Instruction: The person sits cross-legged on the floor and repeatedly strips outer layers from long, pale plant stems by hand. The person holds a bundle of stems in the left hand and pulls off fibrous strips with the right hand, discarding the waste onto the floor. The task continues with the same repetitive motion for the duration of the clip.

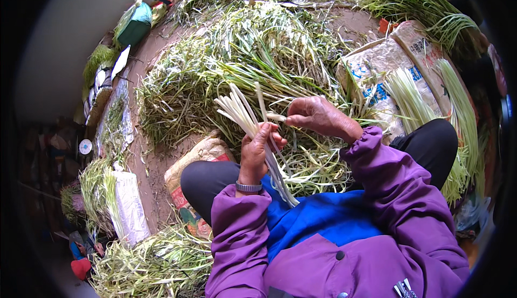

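My left hand (255, 148), with a metal watch band at the wrist, grips a bundle of pale, whitish-green leafy stalks (242, 110). Their lower ends hang down over the blue apron (319, 217) on my lap. Just to the right, my right hand (319, 116) pinches a pale stalk piece (276, 117) between thumb and forefinger, close to the bundle's upper part. Beyond both hands lies a large heap of green and yellowed stalks (258, 63). Loose pale leaf strips (319, 168) lie between my knees.
Sorted pale stalks (410, 100) rest on a printed woven sack (379, 67) at my right, with a longer bunch (460, 124) beside it. At left are another printed sack (202, 156), a trimmings pile (153, 261) and a white wrapped bundle (131, 205). Other people (83, 257) sit at the edges.
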{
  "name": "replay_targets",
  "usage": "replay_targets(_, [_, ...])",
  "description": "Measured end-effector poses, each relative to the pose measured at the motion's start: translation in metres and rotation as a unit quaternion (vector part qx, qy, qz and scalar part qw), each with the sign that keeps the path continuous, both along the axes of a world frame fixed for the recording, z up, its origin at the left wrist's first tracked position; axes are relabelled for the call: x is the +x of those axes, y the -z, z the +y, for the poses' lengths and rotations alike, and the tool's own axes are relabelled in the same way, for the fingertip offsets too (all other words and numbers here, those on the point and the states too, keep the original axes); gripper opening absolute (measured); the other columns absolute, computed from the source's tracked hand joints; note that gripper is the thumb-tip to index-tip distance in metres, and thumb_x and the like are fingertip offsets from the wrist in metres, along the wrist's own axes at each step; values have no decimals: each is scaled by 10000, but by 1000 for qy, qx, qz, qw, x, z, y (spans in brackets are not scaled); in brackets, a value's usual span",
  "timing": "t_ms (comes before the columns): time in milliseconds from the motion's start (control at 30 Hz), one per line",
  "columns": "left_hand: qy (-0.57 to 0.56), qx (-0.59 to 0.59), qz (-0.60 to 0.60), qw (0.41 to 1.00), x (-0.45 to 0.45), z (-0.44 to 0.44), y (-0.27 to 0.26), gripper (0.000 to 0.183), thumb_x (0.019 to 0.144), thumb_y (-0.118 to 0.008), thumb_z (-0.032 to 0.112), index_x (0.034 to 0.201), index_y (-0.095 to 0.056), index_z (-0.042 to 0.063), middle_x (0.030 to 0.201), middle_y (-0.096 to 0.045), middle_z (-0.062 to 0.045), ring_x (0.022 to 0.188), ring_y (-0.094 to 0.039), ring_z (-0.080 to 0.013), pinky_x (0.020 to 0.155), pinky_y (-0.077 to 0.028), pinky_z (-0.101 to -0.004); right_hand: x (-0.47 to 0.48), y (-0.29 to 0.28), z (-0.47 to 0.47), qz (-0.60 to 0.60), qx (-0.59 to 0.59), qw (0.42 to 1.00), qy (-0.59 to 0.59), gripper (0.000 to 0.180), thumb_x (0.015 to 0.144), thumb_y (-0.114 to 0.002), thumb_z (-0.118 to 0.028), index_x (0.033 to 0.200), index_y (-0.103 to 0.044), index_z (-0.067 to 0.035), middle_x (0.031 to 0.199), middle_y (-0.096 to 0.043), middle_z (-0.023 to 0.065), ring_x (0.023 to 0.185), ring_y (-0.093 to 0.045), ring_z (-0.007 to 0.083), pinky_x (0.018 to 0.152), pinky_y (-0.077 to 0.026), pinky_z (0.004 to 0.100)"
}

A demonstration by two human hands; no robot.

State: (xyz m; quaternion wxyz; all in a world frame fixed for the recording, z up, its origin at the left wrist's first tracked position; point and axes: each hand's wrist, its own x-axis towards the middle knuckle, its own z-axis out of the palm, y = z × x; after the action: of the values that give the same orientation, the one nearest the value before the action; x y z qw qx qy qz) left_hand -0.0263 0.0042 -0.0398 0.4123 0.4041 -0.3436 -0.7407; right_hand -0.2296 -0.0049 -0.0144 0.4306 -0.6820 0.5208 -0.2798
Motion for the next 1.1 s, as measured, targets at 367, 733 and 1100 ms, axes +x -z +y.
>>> replay_targets(367, [-14,56,165,985,23,-3,-28,329,916,-553,225,1152,-495,3,597,-383,34,502,-368,-57,513,-370,-244,8,94,-30,5,-63,998,-2,173,887,-553,-194,819,-604,-43,628,-586,47,590,-555,137,565,-462,305])
replay_targets(733, [-138,-33,56,988,29,-18,-38,300,952,-482,242,1058,-547,-32,534,-396,8,490,-432,-96,606,-448,-285,-7,165,-66,139,-24,987,74,179,888,-492,-169,794,-572,-40,717,-605,133,671,-597,246,620,-502,372])
replay_targets(1100, [-92,-16,-27,995,24,-23,-33,258,950,-490,212,1027,-545,-27,523,-365,31,445,-342,-53,457,-347,-219,-4,172,-128,392,-115,911,51,118,817,-516,-165,856,-590,-82,793,-632,128,750,-634,306,630,-463,438])
